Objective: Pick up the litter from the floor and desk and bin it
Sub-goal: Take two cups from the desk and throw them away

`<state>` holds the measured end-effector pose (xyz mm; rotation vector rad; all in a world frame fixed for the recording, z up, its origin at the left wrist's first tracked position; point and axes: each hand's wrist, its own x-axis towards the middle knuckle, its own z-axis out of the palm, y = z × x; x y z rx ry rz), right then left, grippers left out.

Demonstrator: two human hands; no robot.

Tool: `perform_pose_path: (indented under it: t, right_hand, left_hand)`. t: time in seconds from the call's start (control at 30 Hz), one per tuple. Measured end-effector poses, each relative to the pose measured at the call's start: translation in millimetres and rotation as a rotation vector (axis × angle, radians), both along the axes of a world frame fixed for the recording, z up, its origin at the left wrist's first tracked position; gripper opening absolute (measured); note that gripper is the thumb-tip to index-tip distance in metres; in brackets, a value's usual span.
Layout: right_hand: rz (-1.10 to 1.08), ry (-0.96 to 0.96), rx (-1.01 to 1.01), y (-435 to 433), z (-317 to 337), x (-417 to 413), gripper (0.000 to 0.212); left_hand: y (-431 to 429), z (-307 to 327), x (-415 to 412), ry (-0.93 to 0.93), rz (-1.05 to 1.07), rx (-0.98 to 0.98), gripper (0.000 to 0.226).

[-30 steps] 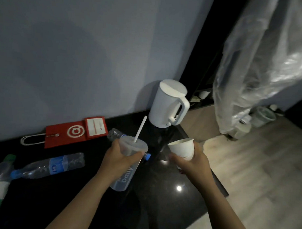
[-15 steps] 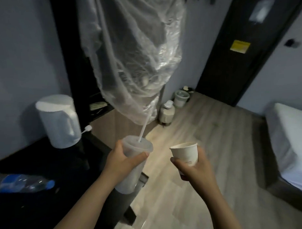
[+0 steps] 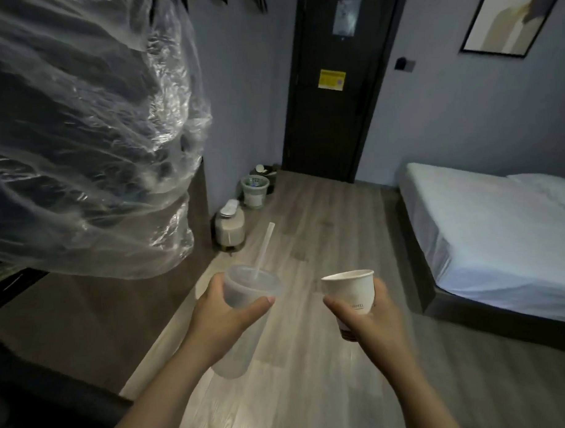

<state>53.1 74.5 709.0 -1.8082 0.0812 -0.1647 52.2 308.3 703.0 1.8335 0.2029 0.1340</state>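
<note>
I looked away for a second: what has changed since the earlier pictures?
The person turned right, away from the kettle and bottles, now out of view; the door, bed and bin lie ahead. Nothing taken or let go: the left hand still grips the lidded plastic cup, the right hand the paper cup.

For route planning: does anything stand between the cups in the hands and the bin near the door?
Nothing visible does. Bare floor runs from the plastic cup and paper cup to the bin; a white canister stands left of that line.
</note>
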Motion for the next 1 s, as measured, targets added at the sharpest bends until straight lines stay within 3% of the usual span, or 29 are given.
perform_pose_path:
  t: [0.43, 0.77, 1.0]
  right_hand:
    - [-0.08, 0.036, -0.088, -51, 10, 248, 0.04]
    - [-0.163, 0.044, -0.09, -137, 9, 422, 0.049]
    - [-0.106, 0.023, -0.081, -221, 12, 560, 0.05]
  left_hand:
    - [-48, -2, 262, -0.025, 0.007, -0.018, 0.078]
    - [-136, 1, 453, -0.058, -0.066, 0.042, 0.054]
    - [-215, -2, 578, -0.073, -0.025, 0.06, 0.07]
